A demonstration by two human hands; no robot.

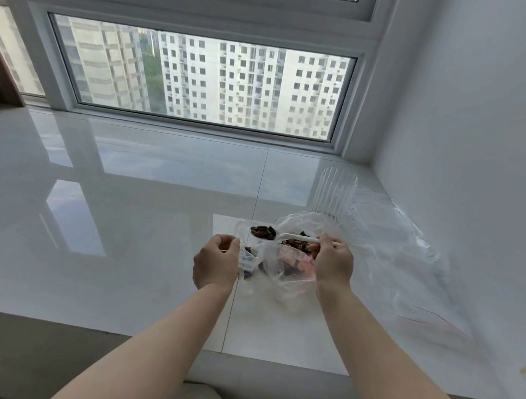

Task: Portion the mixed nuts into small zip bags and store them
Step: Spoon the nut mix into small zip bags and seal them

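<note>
Both forearms extended, left hand [216, 265] fingers pinching small zip bag [248, 259], right hand [333, 262] gripping nut-laden spoon [279, 237]

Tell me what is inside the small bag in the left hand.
A few dark nuts show through the small bag. The left hand covers its near side, so the full amount is hidden.

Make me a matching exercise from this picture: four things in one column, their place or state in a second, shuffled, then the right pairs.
1. white plastic spoon
2. small zip bag
3. ribbed clear cup
4. big bag of nuts

A. stands upright near the wall
B. held open by the left hand
C. loaded with nuts, in the right hand
D. lies open between the hands

Pairs: 1-C, 2-B, 3-A, 4-D
</note>
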